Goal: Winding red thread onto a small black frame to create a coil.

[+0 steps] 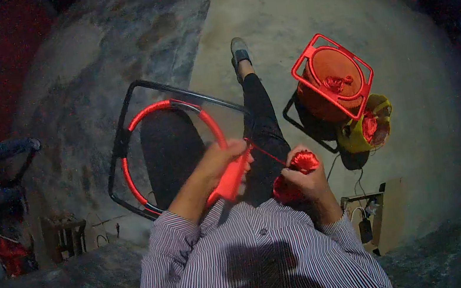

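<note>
The right hand [305,179] gripped a red roll [305,161]; the left hand [220,160] clasped the ring [214,127] over the left thigh [169,142]. A strip [268,154] ran between them: wrapping seemed in hand, the next turn likely needing steady tension.

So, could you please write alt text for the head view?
A person's left hand grips a mostly red ring inside a black frame; a red strand stretches to a red bundle in their right hand. A red frame sits farther right.
</note>
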`<state>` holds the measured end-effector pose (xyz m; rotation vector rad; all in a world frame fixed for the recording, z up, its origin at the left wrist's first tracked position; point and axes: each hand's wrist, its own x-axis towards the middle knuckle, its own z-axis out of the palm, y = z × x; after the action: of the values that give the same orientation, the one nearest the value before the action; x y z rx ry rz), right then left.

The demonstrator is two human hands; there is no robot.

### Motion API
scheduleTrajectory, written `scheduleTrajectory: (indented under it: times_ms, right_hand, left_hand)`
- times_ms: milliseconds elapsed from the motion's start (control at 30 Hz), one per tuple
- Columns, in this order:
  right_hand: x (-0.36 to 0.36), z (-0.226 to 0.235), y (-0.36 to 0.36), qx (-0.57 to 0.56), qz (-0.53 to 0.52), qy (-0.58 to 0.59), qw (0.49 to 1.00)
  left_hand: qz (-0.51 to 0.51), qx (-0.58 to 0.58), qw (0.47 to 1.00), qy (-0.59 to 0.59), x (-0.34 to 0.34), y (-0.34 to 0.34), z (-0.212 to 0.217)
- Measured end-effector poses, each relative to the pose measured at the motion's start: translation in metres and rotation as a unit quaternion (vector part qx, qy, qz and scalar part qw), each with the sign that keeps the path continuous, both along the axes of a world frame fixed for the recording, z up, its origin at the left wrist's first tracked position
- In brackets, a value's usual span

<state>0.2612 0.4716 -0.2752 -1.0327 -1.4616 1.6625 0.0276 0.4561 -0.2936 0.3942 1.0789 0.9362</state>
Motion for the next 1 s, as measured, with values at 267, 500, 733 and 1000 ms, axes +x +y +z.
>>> scheduleTrajectory:
  times_ms: [267, 500, 733, 1000]
  right_hand:
    - [0.003, 0.003, -0.029, -0.057, 0.017, 0.065, 0.996]
    - [0.063, -0.022, 0.043, -0.157, -0.244, 0.135, 0.947]
    - [0.092, -0.048, 0.041, -0.161, -0.163, 0.371, 0.900]
    - [-0.008, -0.048, -0.001, -0.031, 0.292, -0.109, 0.950]
  left_hand:
    - [-0.010, -0.026, 1.000, -0.006, 0.002, 0.009, -0.013]
    - [0.022, 0.020, 0.999, -0.038, -0.009, 0.011, -0.011]
    - [-0.002, 0.078, 0.993, -0.090, -0.012, -0.002, -0.008]
    - [-0.042, 0.128, 0.988, -0.074, -0.007, -0.001, -0.009]
